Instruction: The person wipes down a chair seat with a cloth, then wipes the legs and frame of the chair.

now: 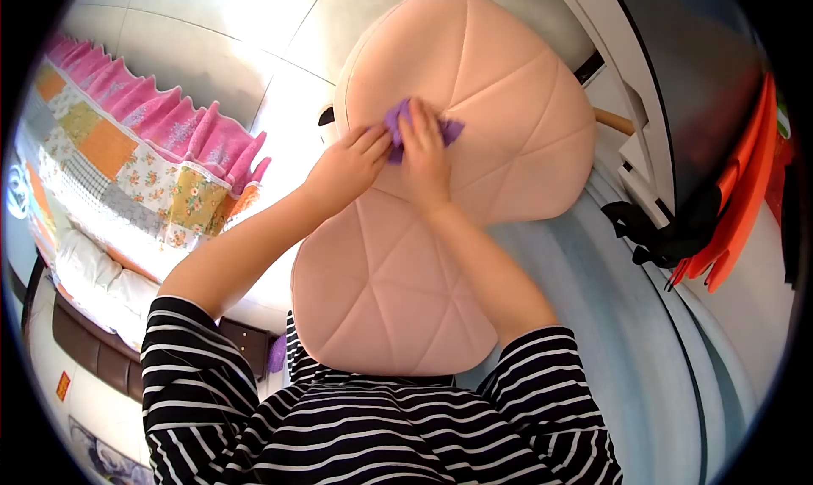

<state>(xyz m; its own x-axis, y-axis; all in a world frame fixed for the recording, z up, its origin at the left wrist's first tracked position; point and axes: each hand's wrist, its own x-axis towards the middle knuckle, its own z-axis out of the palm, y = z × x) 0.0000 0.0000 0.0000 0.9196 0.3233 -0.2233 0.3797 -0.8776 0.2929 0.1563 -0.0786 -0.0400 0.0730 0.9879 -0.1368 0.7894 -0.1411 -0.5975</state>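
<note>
A pale pink padded chair with stitched triangle lines fills the middle of the view. Its larger cushion point(525, 129) lies farther away, and its smaller cushion point(389, 303) is close to my striped shirt. On the larger cushion is a crumpled purple cloth point(395, 121). My right hand point(426, 159) is closed over the cloth and presses it against the surface, with parts of it showing on both sides of the fingers. From the left, my left hand point(349, 161) has its fingers together at the cloth's near edge; their tips are partly hidden.
To the left stands a bed with a patchwork cover point(135, 163) and pink ruffle. A light blue curtain or cloth point(584, 315) hangs at right. Beyond it are a white-framed dark panel point(686, 70), orange fabric point(737, 205) and black fabric point(660, 231). Pale floor tiles point(203, 19) lie behind.
</note>
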